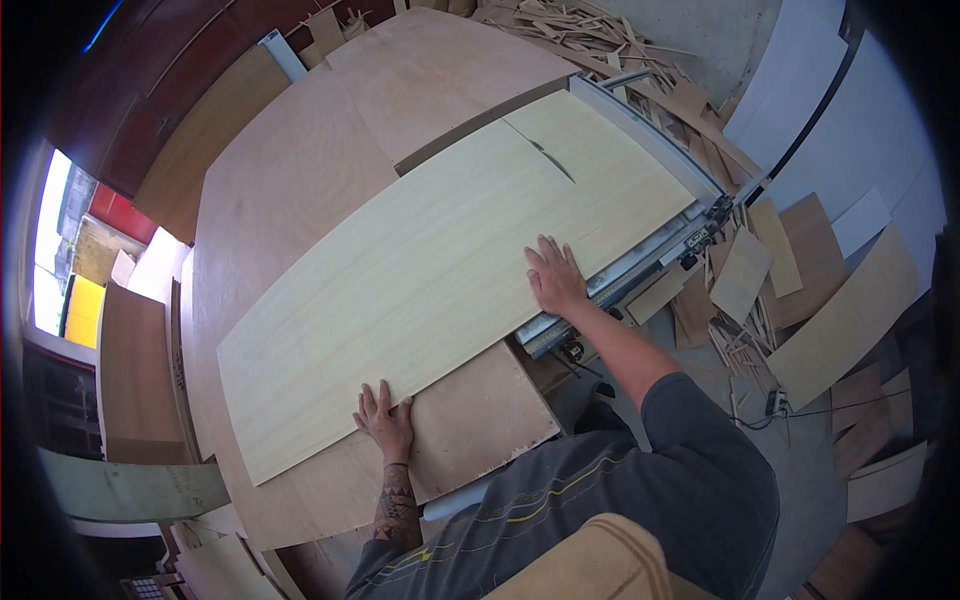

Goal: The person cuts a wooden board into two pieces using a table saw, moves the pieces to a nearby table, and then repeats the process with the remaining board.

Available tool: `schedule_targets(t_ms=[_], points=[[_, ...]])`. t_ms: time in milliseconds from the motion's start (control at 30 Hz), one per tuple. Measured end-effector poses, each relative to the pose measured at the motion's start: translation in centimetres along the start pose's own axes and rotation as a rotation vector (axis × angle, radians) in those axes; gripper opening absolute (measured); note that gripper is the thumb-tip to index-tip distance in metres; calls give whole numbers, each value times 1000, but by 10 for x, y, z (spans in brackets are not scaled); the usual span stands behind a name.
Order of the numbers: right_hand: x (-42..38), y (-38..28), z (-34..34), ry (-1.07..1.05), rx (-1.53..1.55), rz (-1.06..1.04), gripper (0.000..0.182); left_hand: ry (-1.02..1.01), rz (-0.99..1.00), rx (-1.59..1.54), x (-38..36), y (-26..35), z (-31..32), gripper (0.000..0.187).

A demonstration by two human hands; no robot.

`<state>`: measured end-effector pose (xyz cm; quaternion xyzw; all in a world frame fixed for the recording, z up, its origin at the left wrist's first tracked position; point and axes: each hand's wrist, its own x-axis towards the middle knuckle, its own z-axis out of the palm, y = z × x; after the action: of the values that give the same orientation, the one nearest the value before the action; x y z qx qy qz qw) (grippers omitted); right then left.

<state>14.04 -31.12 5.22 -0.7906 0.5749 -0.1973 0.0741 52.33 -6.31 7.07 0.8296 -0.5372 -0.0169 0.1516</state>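
A long pale plywood panel (420, 280) lies flat across a table saw and the wooden worktop around it. My left hand (385, 420) rests on the panel's near edge, fingers spread on top. Farther right, my right hand (555, 275) lies flat on the panel near the same edge, its fingers apart. A dark sliver of saw blade (553, 162) shows through the panel toward its far right part, with a thin cut line running from it to the far edge. The rest of the blade is hidden under the panel.
A metal fence (650, 135) runs along the panel's right end, joined to a rail (650, 265). The large wooden worktop (290, 180) extends beyond and left. Offcuts (590, 30) are heaped at the back; more scrap boards (740, 270) and a cable lie at right.
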Motion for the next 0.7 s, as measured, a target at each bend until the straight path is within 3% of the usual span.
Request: schedule_targets(t_ms=[700], points=[[71,-3,22,32,52,-25,52,38,10,40,71,-9,28,61]])
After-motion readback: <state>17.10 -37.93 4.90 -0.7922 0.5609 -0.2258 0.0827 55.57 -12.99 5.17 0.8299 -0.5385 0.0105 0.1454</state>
